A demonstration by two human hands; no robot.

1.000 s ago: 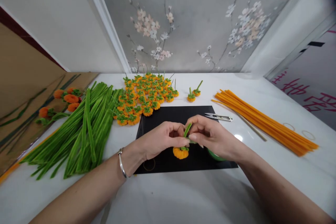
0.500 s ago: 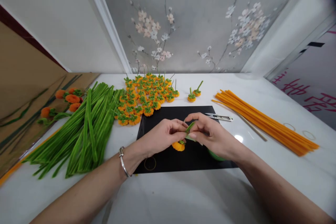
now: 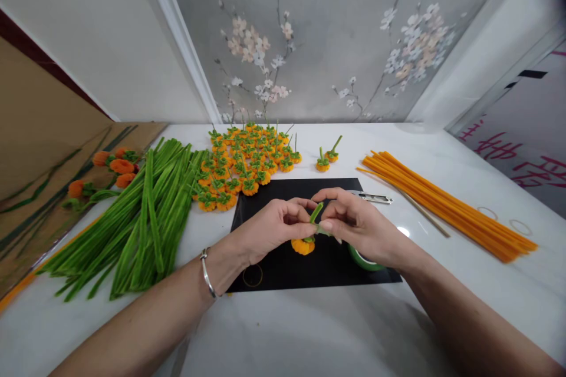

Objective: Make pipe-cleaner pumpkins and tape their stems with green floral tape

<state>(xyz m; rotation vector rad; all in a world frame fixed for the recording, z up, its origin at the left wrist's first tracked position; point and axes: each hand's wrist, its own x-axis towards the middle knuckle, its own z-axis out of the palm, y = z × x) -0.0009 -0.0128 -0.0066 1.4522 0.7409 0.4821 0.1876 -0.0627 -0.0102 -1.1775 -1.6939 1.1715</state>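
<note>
Over the black mat (image 3: 283, 274), my left hand (image 3: 276, 227) pinches a small orange pipe-cleaner pumpkin (image 3: 303, 247) by the base of its green stem (image 3: 317, 211). The stem points up and slightly right; the orange part hangs below my fingers. My right hand (image 3: 360, 224) is closed at thumb and forefinger on a pale green strip (image 3: 323, 230) that meets the stem; it looks like floral tape. Partly hidden under my right palm is a round green roll (image 3: 365, 261). Metal thread snips (image 3: 375, 198) lie just beyond that hand, their blades partly covered.
Green pipe cleaners (image 3: 150, 218) are heaped on the left, near darker orange pieces (image 3: 122, 166). Many finished pumpkins (image 3: 247, 156) cluster behind the mat, two more pumpkins (image 3: 322, 164) apart. At right lie orange pipe cleaners (image 3: 446, 203) and a thin stick (image 3: 427, 216). A rubber band (image 3: 252, 275) is on the mat.
The pumpkin has turned a little, so more of its green stem shows upright between my hands. My right hand has shifted slightly, uncovering more of the green roll.
</note>
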